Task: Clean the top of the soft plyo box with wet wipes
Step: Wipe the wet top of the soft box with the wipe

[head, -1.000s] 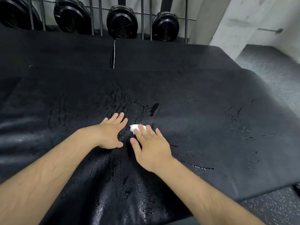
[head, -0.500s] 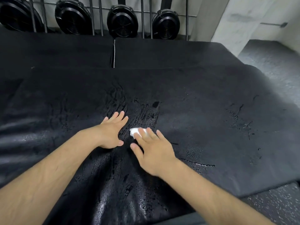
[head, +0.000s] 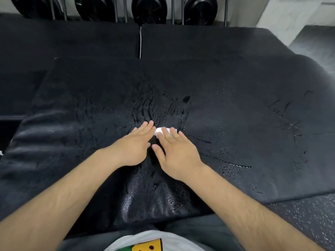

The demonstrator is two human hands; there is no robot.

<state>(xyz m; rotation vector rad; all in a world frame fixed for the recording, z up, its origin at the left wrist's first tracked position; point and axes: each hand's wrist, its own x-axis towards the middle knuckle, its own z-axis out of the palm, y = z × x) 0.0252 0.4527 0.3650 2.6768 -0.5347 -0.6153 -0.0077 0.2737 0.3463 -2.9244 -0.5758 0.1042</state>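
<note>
The right hand lies flat with straight fingers, pressing a small bunched white wipe onto the top of the black box; only the far end of the wipe shows past the fingertips. The left hand is also open and flat, palm down on the box just left of the wipe, its fingertips nearly touching it. A second ago there was a clear gap between the two hands; now the left hand has closed in on the wipe and the view sits lower over the work. This looks like a short scrubbing pass in the middle of the top, with the left hand bracing the soft cover. Around the wipe the surface is streaked and beaded with wet marks, on the near side and out to the right, while the far part beyond the wipe looks dull and dry, so much of the top probably remains to be done. Beyond the wipe lie more black mats, and behind them weight plates hang on upright rack bars. Right of the wipe, past the box edge, is speckled floor. Nothing sits on the top to block a stroke.
</note>
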